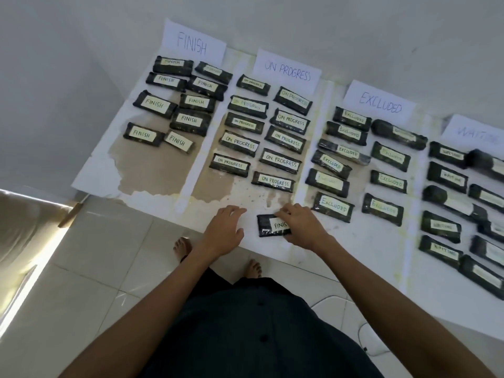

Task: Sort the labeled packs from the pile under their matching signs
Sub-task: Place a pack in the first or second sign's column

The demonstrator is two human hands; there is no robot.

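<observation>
A dark pack labeled FINISH (268, 225) lies alone near the table's front edge. My right hand (301, 226) grips its right end, fingers over the label. My left hand (225, 229) hovers open just left of it, holding nothing. Four paper signs stand along the wall: FINISH (192, 45), ON PROGRESS (287, 70), EXCLUDED (380, 102) and WAITING (474, 133). Several dark packs with matching labels lie in columns under each sign, such as a FINISH pack (178, 141) and an EXCLUDED pack (333, 206).
The white table (368, 257) has brown patches where its surface has peeled, under the FINISH and ON PROGRESS columns. White strips divide the columns. Tiled floor, my bare feet and a white cable lie below the table edge. A wooden handle (69, 214) sticks out at left.
</observation>
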